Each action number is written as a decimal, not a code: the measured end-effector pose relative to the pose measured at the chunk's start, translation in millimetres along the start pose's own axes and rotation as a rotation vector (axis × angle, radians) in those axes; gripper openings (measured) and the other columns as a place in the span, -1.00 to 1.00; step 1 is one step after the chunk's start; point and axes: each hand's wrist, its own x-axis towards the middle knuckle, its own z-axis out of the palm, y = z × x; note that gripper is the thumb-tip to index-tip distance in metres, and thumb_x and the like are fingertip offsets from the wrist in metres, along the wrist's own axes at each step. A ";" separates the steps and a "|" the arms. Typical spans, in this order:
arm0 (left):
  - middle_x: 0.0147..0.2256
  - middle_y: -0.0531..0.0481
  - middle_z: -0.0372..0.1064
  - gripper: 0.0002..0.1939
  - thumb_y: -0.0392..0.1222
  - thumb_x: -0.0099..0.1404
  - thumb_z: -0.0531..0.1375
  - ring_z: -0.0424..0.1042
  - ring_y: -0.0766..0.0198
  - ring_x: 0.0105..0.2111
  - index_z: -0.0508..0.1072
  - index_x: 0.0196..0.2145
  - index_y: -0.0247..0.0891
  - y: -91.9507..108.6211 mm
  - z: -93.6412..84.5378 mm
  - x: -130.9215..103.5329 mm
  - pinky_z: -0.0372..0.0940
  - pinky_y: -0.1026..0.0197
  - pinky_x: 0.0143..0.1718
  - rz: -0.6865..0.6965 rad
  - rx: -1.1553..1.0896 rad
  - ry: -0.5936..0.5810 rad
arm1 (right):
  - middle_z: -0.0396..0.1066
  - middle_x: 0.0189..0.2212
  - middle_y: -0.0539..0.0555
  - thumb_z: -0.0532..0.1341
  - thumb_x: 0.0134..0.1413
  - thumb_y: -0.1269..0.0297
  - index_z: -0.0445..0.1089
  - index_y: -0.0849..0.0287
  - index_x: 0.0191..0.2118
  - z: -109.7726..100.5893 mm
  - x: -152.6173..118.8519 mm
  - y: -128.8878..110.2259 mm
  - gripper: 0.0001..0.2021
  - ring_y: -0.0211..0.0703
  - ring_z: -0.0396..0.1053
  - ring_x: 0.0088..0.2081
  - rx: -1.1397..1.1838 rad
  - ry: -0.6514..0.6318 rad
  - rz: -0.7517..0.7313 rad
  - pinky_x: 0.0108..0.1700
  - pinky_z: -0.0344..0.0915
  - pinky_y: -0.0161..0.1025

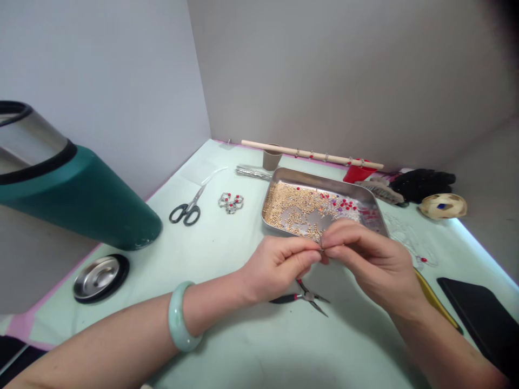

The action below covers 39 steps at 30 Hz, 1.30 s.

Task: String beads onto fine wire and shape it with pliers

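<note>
My left hand and my right hand meet fingertip to fingertip just in front of a metal tray. Both are closed in a pinch on a thin wire-like piece, mostly hidden by the fingers. Gold beads spread over the tray's left side, with red beads and clear ones towards the right. Below my hands, pliers with dark, red-marked handles lie on the table, jaws apart. Left of the tray is a small wire ornament with red beads.
Black-handled scissors lie left of the ornament. A large green bottle stands far left, its lid nearby. Behind the tray are a wire bundle, a cup and a wooden rod. A black flat object lies right.
</note>
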 end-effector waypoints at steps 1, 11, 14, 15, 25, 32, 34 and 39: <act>-0.61 0.14 0.10 -0.80 -0.24 0.33 0.05 0.09 0.43 -0.57 0.42 -0.39 -0.34 0.7 0.2 -0.1 0.08 0.34 -0.52 0.001 0.038 0.005 | 0.36 -0.44 -0.03 0.19 0.15 0.46 0.41 0.08 -0.35 -0.4 0.6 -0.9 -0.87 -0.22 0.31 -0.35 0.001 -0.017 0.015 -0.30 0.24 -0.22; -0.61 0.16 0.08 -0.79 -0.15 0.34 0.05 0.07 0.43 -0.58 0.39 -0.33 -0.31 -2.9 -2.1 1.8 0.02 0.32 -0.52 -0.160 -0.211 -0.054 | 0.42 -0.43 0.00 0.19 0.16 0.38 0.44 0.09 -0.33 -8.2 6.9 -9.1 -0.90 -0.18 0.36 -0.35 -0.057 -0.103 0.127 -0.29 0.27 -0.20; -0.62 0.18 0.03 -0.77 -0.10 0.33 0.07 0.00 0.45 -0.61 0.40 -0.30 -0.32 -4.1 -2.7 1.6 -0.07 0.33 -0.56 -0.190 -0.378 -0.084 | 0.44 -0.41 0.01 0.18 0.17 0.34 0.46 0.08 -0.29 -12.6 7.4 -11.0 -0.90 -0.17 0.38 -0.34 -0.005 -0.150 0.179 -0.29 0.29 -0.21; -0.62 0.18 0.03 -0.77 -0.10 0.33 0.08 -0.01 0.45 -0.61 0.41 -0.30 -0.33 -4.2 -2.7 1.3 -0.08 0.33 -0.57 -0.198 -0.399 -0.097 | 0.44 -0.42 0.01 0.19 0.17 0.33 0.47 0.08 -0.29 -13.1 7.2 -11.0 -0.90 -0.18 0.38 -0.35 0.006 -0.155 0.197 -0.30 0.29 -0.23; -0.62 0.18 -0.01 -0.72 -0.08 0.32 0.09 -0.05 0.47 -0.62 0.46 -0.26 -0.37 -7.8 -4.6 0.2 -0.14 0.30 -0.59 -0.213 -0.541 -0.276 | 0.37 -0.43 -0.02 0.17 0.19 0.36 0.46 0.10 -0.18 -4.1 -0.7 0.7 -0.86 -0.28 0.32 -0.46 0.294 -0.181 0.305 -0.36 0.29 -0.25; -0.62 0.18 -0.02 -0.74 -0.10 0.33 0.10 -0.07 0.47 -0.63 0.45 -0.29 -0.38 -5.9 -4.5 0.0 -0.14 0.30 -0.59 -0.223 -0.531 -0.297 | 0.36 -0.50 0.01 0.14 0.22 0.22 0.47 0.15 -0.24 -1.5 0.1 0.3 -0.82 -0.26 0.31 -0.49 0.472 -0.188 0.377 -0.42 0.29 -0.25; -0.63 0.18 0.00 -0.74 -0.08 0.32 0.12 -0.06 0.48 -0.63 0.44 -0.30 -0.37 -4.6 -3.9 -0.4 -0.12 0.30 -0.59 -0.236 -0.502 -0.302 | 0.35 -0.54 0.01 0.15 0.21 0.19 0.43 0.17 -0.34 -0.7 0.3 -1.0 -0.80 -0.27 0.28 -0.51 0.504 -0.191 0.436 -0.46 0.26 -0.28; -0.59 0.14 0.10 -0.72 -0.03 0.27 0.16 0.00 0.47 -0.61 0.44 -0.32 -0.35 -4.4 -1.3 -0.4 -0.03 0.32 -0.57 -0.238 -0.434 -0.283 | 0.32 -0.56 -0.02 0.20 0.16 0.20 0.35 0.17 -0.44 0.8 1.2 -5.8 -0.80 -0.30 0.24 -0.54 0.520 -0.188 0.557 -0.48 0.21 -0.31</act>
